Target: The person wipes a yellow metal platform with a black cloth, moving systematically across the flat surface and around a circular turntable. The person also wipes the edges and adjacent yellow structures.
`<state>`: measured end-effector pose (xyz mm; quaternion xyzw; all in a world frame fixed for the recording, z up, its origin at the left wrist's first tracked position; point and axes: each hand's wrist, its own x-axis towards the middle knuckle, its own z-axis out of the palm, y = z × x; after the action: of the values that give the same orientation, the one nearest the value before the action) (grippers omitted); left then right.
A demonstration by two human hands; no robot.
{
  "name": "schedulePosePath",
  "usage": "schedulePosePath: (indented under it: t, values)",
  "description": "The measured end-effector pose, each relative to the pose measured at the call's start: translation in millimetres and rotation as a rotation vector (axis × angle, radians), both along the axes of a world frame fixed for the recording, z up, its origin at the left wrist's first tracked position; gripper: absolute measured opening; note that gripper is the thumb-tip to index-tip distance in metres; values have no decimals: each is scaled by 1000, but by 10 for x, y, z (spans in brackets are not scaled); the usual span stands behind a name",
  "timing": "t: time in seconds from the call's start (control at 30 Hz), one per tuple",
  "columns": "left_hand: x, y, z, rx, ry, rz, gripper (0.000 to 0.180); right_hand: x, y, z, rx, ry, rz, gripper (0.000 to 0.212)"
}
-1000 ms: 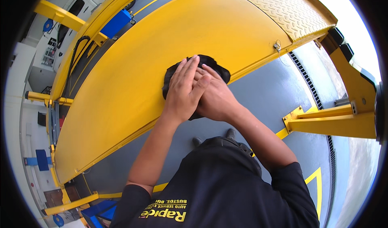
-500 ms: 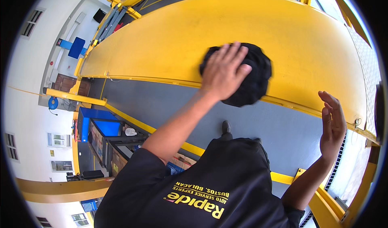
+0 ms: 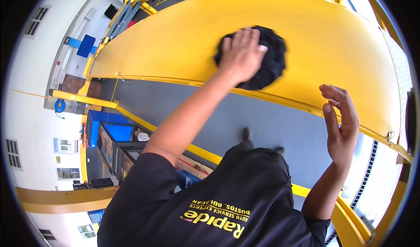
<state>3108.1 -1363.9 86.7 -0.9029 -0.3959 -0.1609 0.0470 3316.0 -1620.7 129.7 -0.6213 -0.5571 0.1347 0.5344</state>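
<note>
My left hand [image 3: 243,59] lies over a bunched black cloth [image 3: 273,56], its fingers stretched out across the top and the palm pressing down. Beneath the cloth is the broad yellow metal panel [image 3: 166,45], and the cloth's near side reaches down to the panel's lower edge. The cloth's outline is a little blurred, and its underside is hidden. My right hand [image 3: 342,124] is raised in front of the panel's right part, holding nothing, with thumb and curved fingers apart.
Yellow posts and beams [image 3: 65,199] stand at the left and right. At the lower left are a blue box [image 3: 103,126] and dark-framed carts with cartons. A grey floor [image 3: 188,105] with yellow lines lies under my feet. A small wire loop [image 3: 390,136] hangs at the panel's right end.
My left hand and the black cloth have moved away from me, farther up the yellow panel. My right hand has shifted left and slightly up. The view has tilted a little.
</note>
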Motion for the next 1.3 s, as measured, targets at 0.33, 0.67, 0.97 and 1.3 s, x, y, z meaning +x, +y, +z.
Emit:
schedulePosePath:
  t: [0.33, 0.67, 0.97, 1.3]
  values:
    - [-1003, 593, -73, -26, -30, 154, 67, -14, 83, -59, -74, 18, -88, 24]
    - [-2783, 1583, 55, -59, 181, 717, 68, -605, 314, 42, -142, 41, 7, 26]
    - [-1347, 567, 60, -183, 13, 65, 70, -1286, 1072, 339, -131, -85, 179, 28]
    - [-1341, 661, -19, -125, 32, 94, 68, -1835, 1538, 242, -214, -188, 72, 25]
